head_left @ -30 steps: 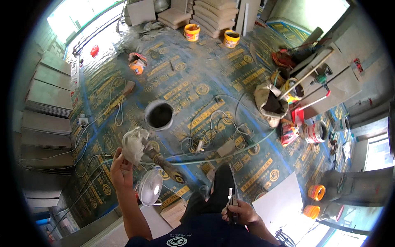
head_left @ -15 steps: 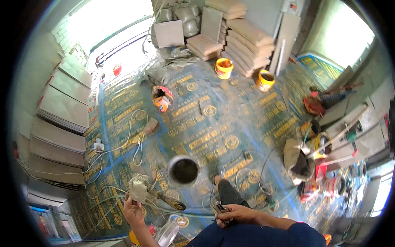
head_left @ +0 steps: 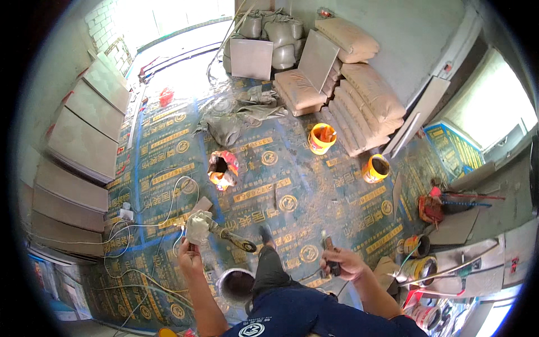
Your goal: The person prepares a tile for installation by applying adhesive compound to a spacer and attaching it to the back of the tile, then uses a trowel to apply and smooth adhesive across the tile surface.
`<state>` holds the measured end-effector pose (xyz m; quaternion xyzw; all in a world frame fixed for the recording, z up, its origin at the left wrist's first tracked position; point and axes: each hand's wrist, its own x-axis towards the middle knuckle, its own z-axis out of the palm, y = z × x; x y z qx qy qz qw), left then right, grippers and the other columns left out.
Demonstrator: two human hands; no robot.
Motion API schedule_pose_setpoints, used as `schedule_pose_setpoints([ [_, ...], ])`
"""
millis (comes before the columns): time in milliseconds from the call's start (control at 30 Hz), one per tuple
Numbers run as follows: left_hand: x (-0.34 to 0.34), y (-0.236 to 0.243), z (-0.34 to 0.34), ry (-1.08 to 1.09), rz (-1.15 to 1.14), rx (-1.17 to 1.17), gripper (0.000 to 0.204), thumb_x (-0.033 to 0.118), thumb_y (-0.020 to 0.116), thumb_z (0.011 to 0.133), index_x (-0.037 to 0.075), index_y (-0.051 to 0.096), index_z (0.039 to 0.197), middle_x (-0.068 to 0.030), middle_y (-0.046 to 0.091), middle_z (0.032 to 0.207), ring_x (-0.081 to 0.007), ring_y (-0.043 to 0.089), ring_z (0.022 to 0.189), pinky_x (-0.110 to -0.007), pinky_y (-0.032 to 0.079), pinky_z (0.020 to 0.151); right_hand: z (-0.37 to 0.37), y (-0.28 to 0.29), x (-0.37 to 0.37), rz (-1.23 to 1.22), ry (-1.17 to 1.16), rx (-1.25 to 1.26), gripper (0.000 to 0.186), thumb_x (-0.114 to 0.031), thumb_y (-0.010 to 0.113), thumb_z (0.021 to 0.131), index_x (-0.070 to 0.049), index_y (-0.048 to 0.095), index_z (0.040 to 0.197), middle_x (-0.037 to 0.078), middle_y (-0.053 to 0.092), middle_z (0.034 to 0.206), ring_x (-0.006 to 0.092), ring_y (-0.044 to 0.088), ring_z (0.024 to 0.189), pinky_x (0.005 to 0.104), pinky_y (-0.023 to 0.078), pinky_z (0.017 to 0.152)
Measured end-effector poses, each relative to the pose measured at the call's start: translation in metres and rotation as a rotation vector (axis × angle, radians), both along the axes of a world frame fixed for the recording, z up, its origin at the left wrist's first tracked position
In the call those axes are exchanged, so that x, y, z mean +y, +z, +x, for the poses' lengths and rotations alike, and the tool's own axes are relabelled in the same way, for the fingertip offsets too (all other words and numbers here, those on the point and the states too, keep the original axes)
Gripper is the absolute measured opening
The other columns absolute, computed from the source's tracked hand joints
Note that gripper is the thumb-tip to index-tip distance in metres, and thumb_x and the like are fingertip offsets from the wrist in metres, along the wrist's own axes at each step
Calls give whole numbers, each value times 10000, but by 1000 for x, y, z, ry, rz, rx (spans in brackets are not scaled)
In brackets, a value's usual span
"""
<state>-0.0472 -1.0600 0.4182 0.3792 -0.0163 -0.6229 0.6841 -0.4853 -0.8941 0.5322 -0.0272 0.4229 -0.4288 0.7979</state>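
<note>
In the lower left of the frame the left hand (head_left: 190, 254) is closed around a dust-caked grey angle grinder (head_left: 206, 226) with a dark disc at its tip; a white cord (head_left: 147, 224) trails from the tool toward the left edge. The grip is tight around the tool's body. At lower centre right, the right hand (head_left: 343, 263) is wrapped around a small dark tool (head_left: 330, 253) with a pale tip pointing up; what kind of tool it is cannot be told. Between the forearms, just below the grinder, stands a round grey bucket (head_left: 236, 285).

The floor (head_left: 168, 146) is covered in blue protective sheeting printed with repeating yellow oblong labels and round emblems. At upper right lies a stack of tan paper sacks (head_left: 359, 78), with grey woven sacks (head_left: 269, 33) at top centre. Two orange-yellow pails (head_left: 322, 138) sit right of centre. Grey square tiles (head_left: 84, 140) lean in rows along the left edge.
</note>
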Motion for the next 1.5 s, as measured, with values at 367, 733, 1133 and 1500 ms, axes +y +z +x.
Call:
schedule_pose_setpoints([
  [367,-350,9,-144,-237,-145,-65,182,21,501,909,-31,548,1077,-116,602,1085,-256,581,1041,-376,478,930,-206,-225,-100,473,-471,336,162,-165,578,891,-5,589,914,113,605,730,214,585,576,352,485,482],
  [733,-655,21,-221,-307,-342,-138,181,40,500,908,13,555,1078,-99,605,1090,-221,597,1005,-352,477,895,-243,-306,-315,868,-428,316,214,-233,570,883,-25,617,898,78,583,660,183,553,507,326,457,434],
  [1133,-913,-27,-213,-167,7,-149,250,11,487,905,-2,488,1155,-174,583,1157,-294,568,1108,-422,461,974,-377,-118,-866,-49,-203,1078,234,-275,611,902,-43,593,927,68,633,695,106,557,515,249,454,481],
  [1500,-1199,-1,-347,-469,57,-176,360,-16,522,886,-84,411,1222,-216,534,1194,-329,527,1149,-458,432,1031,-264,-186,-934,406,-286,573,278,-226,585,906,-5,538,1068,128,651,810,165,589,540,300,493,464],
])
